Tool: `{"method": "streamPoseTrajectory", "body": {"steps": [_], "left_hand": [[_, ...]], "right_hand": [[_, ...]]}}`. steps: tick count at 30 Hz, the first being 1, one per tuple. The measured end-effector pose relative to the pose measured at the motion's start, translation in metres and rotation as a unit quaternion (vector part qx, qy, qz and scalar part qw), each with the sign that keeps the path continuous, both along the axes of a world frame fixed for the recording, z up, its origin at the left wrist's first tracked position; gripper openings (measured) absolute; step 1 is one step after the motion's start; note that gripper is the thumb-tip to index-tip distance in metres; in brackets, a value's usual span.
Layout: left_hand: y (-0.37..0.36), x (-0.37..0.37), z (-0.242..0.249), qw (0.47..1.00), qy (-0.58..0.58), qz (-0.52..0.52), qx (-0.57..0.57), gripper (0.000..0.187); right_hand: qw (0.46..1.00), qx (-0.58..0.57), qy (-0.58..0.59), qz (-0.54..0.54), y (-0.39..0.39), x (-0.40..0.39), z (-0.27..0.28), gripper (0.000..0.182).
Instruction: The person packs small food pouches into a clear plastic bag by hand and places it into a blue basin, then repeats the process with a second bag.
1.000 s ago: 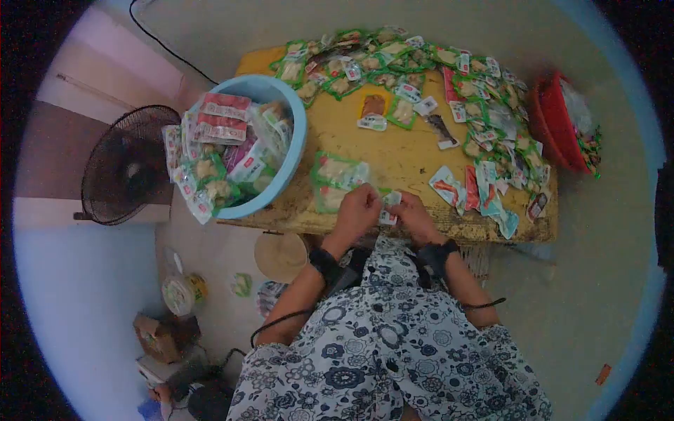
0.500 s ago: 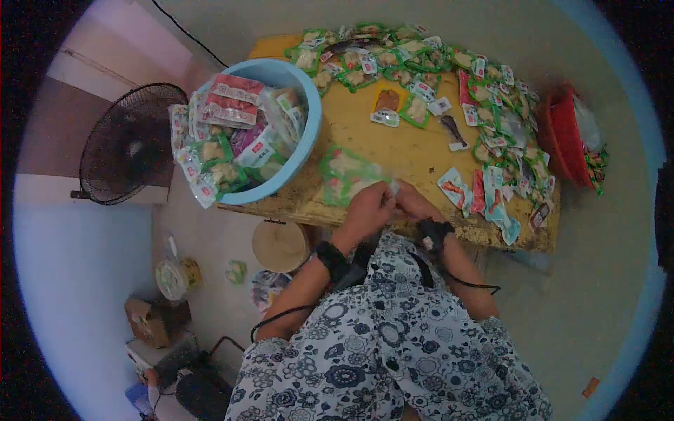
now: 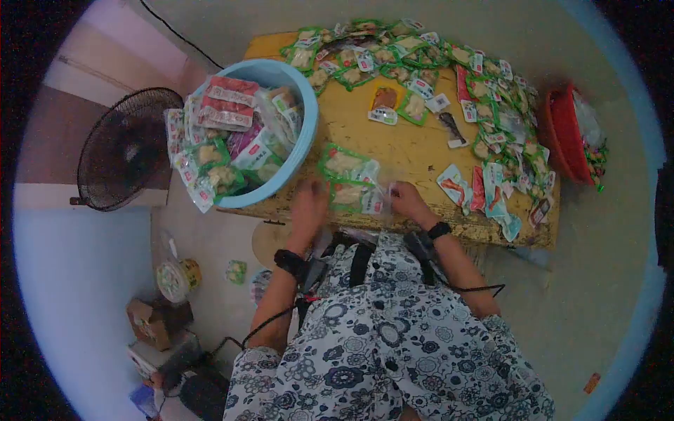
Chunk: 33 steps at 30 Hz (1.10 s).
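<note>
A: Left hand (image 3: 309,205) at table's (image 3: 393,151) near edge, fingers spread loose, holding nothing visible. Right hand (image 3: 407,201) pinched narrow on corner of clear bag (image 3: 375,198); exact grip blurred, hard to confirm.

B: Location of bag?

A: Flat on near edge of table, between both hands, with green snack packets (image 3: 347,175) lying on or inside it, touching. Which, cannot tell.

B: Advice for step in hand?

A: Probably: pin bag mouth with right pinch, slide packets in flat with left, label sides aligned. Keep clear of table edge; slippery film, easy to drop.

B: Counts?

A: One blue basin (image 3: 298,133), heaped with filled bags, overhanging left corner of table. One red basket (image 3: 562,130) at right end. One fan (image 3: 126,149) on floor, left. Two green packets near hands, maybe three. Loose packets (image 3: 421,59) along far and right edges: dozens, too crowded to count. Two black wrist straps, one per wrist.
</note>
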<state>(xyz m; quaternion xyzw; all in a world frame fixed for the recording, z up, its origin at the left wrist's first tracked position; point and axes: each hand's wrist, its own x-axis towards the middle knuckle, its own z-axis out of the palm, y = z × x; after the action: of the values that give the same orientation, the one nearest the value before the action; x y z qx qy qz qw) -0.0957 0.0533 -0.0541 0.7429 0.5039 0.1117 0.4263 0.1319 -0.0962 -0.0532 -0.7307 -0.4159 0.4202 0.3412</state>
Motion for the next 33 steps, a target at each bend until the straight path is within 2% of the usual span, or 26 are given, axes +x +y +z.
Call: {"method": "streamPoseTrajectory", "body": {"steps": [2,4,7,8,11,14,16,19,20,23,25,28,29,32,33], "left_hand": [[0.006,-0.005,-0.007,0.999,0.028,0.019,0.035,0.057],[0.01,-0.004,-0.013,0.999,-0.036,0.031,-0.018,0.068],[0.008,0.007,-0.005,0.988,-0.103,0.055,-0.104,0.077],[0.006,0.01,-0.001,0.982,-0.12,0.065,-0.133,0.08],[0.009,0.011,-0.017,0.997,-0.04,0.017,-0.056,0.079],[0.008,0.017,-0.01,0.997,-0.071,-0.013,-0.04,0.078],[-0.003,0.026,0.01,0.996,-0.09,0.011,-0.016,0.074],[-0.003,0.028,-0.014,0.994,-0.079,-0.005,0.07,0.068],[-0.002,0.028,-0.031,0.992,-0.068,-0.019,0.106,0.066],[-0.003,0.039,0.004,0.987,-0.156,-0.016,-0.032,0.065],[-0.001,0.041,0.011,0.99,-0.131,-0.015,-0.053,0.066],[0.005,0.041,0.0,0.993,-0.089,-0.051,-0.064,0.068],[0.007,0.04,-0.008,0.993,-0.074,-0.069,-0.065,0.068],[0.004,0.038,-0.018,0.982,-0.168,-0.038,-0.084,0.066],[0.003,0.038,-0.031,0.99,-0.132,-0.026,-0.044,0.065]], "right_hand": [[0.999,0.025,-0.039,-0.008,0.0,-0.001,-0.012,0.025],[0.991,0.072,-0.112,-0.005,0.005,-0.003,-0.023,0.023],[0.974,-0.02,-0.221,0.039,0.021,-0.005,-0.022,0.016],[0.978,-0.005,-0.207,0.021,0.023,-0.005,-0.018,0.016],[0.985,0.036,-0.165,-0.016,0.03,-0.006,-0.013,0.018],[0.993,0.042,-0.108,-0.027,0.028,-0.001,-0.01,0.025],[0.998,0.029,-0.041,-0.033,0.025,0.0,0.0,0.028],[0.982,0.001,0.092,-0.163,0.022,0.001,0.008,0.026],[0.986,-0.012,0.076,-0.145,0.023,0.006,0.0,0.027],[0.992,-0.047,0.042,-0.107,0.031,0.028,-0.027,0.025],[0.992,-0.066,0.041,-0.103,0.036,0.034,-0.03,0.017],[0.97,0.049,-0.152,-0.182,0.04,0.028,-0.031,0.034],[0.967,0.041,-0.176,-0.181,0.042,0.026,-0.03,0.034],[0.955,0.006,-0.232,-0.183,0.041,0.023,-0.019,0.035],[0.953,-0.011,-0.242,-0.183,0.04,0.023,-0.012,0.034]]}}
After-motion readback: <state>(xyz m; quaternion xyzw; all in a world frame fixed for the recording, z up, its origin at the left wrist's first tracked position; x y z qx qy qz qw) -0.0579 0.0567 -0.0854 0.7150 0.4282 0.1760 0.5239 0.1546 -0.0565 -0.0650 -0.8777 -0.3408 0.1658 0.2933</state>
